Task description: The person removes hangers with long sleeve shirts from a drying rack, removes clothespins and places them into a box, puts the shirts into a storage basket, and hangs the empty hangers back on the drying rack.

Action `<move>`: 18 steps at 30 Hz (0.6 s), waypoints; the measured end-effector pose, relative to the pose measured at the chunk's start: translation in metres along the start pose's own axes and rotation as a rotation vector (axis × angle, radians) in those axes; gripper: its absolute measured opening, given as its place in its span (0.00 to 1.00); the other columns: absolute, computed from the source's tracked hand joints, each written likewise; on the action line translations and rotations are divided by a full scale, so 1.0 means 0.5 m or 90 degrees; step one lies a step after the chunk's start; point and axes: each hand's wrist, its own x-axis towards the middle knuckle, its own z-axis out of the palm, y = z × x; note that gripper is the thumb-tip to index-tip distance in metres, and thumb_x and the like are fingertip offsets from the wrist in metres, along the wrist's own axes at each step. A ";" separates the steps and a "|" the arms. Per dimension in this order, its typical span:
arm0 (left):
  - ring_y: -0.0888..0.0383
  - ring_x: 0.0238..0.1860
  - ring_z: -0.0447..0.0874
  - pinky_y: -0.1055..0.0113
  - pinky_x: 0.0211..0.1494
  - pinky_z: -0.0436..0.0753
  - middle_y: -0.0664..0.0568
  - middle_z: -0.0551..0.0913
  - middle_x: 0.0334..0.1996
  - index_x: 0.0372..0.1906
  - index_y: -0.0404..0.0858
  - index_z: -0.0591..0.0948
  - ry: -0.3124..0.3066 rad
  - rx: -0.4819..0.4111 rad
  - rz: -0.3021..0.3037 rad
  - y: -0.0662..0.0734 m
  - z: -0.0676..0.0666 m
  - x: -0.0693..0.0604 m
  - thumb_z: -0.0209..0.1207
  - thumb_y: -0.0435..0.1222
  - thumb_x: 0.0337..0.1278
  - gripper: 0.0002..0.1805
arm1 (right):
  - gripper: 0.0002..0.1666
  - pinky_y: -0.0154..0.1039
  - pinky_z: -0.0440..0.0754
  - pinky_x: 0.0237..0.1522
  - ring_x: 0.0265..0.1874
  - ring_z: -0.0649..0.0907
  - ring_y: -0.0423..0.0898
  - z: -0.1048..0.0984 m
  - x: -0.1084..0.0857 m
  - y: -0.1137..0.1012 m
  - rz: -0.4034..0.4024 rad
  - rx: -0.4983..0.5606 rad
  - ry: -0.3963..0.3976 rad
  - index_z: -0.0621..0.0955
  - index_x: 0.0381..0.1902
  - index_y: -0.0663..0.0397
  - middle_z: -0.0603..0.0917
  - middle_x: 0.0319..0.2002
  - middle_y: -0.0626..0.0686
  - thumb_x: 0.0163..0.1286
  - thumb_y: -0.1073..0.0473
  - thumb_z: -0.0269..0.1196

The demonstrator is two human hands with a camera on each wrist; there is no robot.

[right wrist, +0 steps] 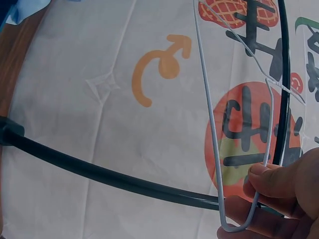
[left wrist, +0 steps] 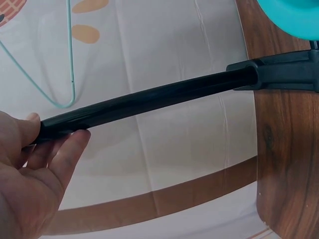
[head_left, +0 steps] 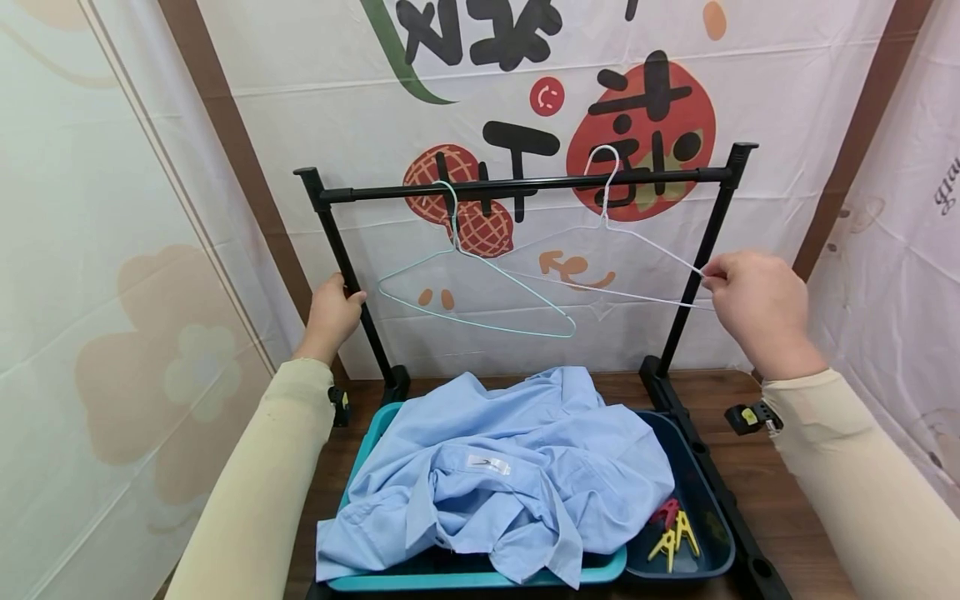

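Note:
A black clothes rack (head_left: pixel 525 185) stands in front, two hangers on its top bar. My left hand (head_left: pixel 332 318) grips the rack's left post, thumb and fingers around it in the left wrist view (left wrist: pixel 45 169). With my right hand (head_left: pixel 761 308) I pinch the right shoulder of the white hanger (head_left: pixel 652 242), whose hook is over the bar. In the right wrist view, thumb and finger hold the wire near the hanger's rounded end (right wrist: pixel 234 229). Left of it the mint-green hanger (head_left: pixel 517 329) hangs untouched. A crumpled light blue shirt (head_left: pixel 525 467) lies below.
The shirt spreads over a turquoise basket (head_left: pixel 450 581) at the rack's base. Beside it, a dark blue basket (head_left: pixel 716 533) holds yellow clothespins (head_left: pixel 678 533) and a red clothespin (head_left: pixel 665 512). Behind the rack hangs a printed white curtain (head_left: pixel 300 100). The floor surface is brown wood (head_left: pixel 780 492).

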 end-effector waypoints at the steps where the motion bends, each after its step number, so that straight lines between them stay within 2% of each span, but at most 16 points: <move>1: 0.38 0.54 0.76 0.42 0.55 0.79 0.30 0.76 0.55 0.62 0.27 0.69 -0.001 0.000 -0.001 0.000 0.000 0.000 0.50 0.40 0.80 0.21 | 0.09 0.51 0.73 0.21 0.31 0.84 0.60 0.003 -0.001 0.000 0.000 -0.001 -0.001 0.89 0.43 0.60 0.88 0.40 0.66 0.73 0.61 0.64; 10: 0.38 0.54 0.76 0.42 0.55 0.79 0.30 0.76 0.55 0.62 0.27 0.69 -0.004 0.002 -0.008 0.000 0.000 0.000 0.49 0.40 0.80 0.21 | 0.08 0.54 0.75 0.22 0.32 0.84 0.60 0.026 -0.015 0.005 0.000 -0.003 -0.015 0.89 0.42 0.58 0.88 0.38 0.65 0.72 0.61 0.65; 18: 0.38 0.53 0.76 0.43 0.54 0.79 0.30 0.75 0.55 0.62 0.27 0.69 -0.010 0.000 -0.010 0.002 0.001 -0.003 0.49 0.40 0.81 0.20 | 0.08 0.49 0.74 0.20 0.31 0.83 0.59 0.038 -0.027 0.002 -0.001 0.003 -0.026 0.89 0.42 0.59 0.88 0.40 0.65 0.72 0.62 0.65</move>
